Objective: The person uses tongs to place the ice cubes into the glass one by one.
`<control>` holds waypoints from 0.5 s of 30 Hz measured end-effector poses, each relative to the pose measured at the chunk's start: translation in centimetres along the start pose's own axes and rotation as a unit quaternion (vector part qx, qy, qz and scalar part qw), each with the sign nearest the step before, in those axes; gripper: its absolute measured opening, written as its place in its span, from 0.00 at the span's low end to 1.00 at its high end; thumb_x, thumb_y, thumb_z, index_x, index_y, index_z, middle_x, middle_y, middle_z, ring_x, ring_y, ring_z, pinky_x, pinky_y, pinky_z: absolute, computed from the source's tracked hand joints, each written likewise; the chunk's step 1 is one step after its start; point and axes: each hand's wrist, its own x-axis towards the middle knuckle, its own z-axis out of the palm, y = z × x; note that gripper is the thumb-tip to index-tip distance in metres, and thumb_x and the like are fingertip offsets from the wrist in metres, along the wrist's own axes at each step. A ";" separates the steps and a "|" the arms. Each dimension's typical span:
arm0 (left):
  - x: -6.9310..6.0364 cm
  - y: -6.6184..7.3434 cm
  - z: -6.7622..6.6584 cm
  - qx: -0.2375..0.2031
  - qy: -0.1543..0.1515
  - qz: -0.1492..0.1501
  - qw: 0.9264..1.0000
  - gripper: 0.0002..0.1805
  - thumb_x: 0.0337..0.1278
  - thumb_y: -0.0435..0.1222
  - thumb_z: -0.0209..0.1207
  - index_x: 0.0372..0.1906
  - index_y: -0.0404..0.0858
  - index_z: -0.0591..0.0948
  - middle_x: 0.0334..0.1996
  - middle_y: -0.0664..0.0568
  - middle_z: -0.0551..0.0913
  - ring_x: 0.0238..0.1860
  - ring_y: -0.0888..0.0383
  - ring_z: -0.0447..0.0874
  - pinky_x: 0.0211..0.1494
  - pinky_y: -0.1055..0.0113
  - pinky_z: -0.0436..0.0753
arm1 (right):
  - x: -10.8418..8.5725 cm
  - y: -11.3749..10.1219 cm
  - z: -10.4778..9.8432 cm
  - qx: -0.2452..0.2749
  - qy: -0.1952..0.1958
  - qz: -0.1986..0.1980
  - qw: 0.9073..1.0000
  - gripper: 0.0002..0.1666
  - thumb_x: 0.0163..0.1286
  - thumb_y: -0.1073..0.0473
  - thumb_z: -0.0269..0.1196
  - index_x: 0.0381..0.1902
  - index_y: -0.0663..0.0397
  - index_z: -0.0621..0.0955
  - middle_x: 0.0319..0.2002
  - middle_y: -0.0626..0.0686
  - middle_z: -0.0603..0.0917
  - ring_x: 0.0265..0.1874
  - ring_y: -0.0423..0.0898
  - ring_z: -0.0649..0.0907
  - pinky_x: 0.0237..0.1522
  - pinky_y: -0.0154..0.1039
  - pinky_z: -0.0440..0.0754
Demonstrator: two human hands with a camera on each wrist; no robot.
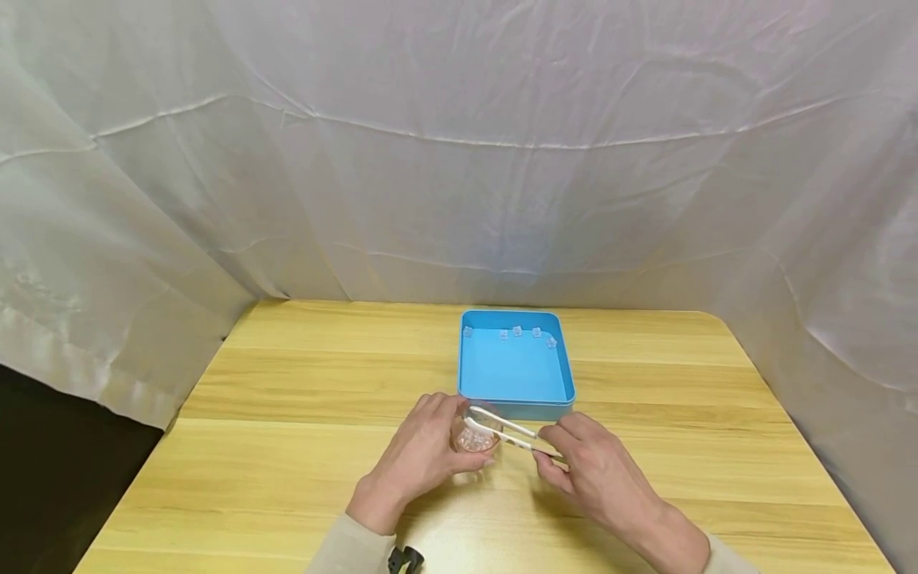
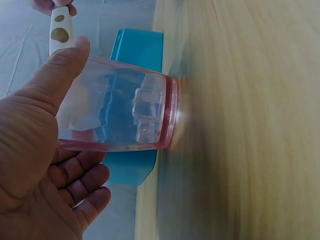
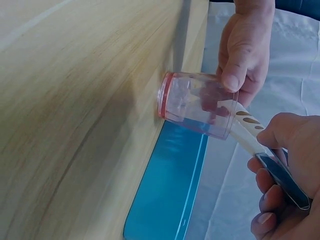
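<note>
My left hand (image 1: 419,450) holds a clear, pink-tinted cup (image 2: 117,120) near its rim, the thumb on the near side and fingers on the far side. The cup stands upright on the table, with several clear cubes (image 2: 148,107) at its bottom. In my right hand (image 1: 598,470) is a pair of white tongs (image 3: 245,135) with brown spots, gripped between thumb and fingers. Their tips reach down inside the cup's mouth. Whether they pinch a cube cannot be made out. Just beyond the cup sits a shallow blue tray (image 1: 512,375).
Several clear cubes (image 1: 518,331) lie along the far side of the tray. The wooden table (image 1: 308,446) stretches to both sides. Pale grey cloth (image 1: 459,183) hangs behind and beside it.
</note>
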 end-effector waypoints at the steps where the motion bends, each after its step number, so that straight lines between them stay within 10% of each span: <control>1: 0.0 -0.1 0.1 0.001 0.000 0.001 1.000 0.41 0.46 0.58 0.79 0.62 0.40 0.80 0.49 0.56 0.83 0.50 0.59 0.76 0.52 0.64 0.82 | 0.0 0.0 0.0 0.000 0.000 0.001 1.000 0.04 0.64 0.56 0.68 0.34 0.50 0.84 0.28 0.40 0.75 0.28 0.34 0.69 0.27 0.25 0.70; 15: 0.1 -0.1 0.4 0.013 0.016 0.020 1.000 0.39 0.47 0.55 0.78 0.61 0.37 0.80 0.51 0.50 0.85 0.51 0.57 0.78 0.55 0.61 0.82 | 0.0 0.8 -0.8 0.016 0.023 0.036 0.999 0.10 0.57 0.59 0.71 0.37 0.53 0.85 0.31 0.44 0.83 0.30 0.37 0.78 0.29 0.33 0.81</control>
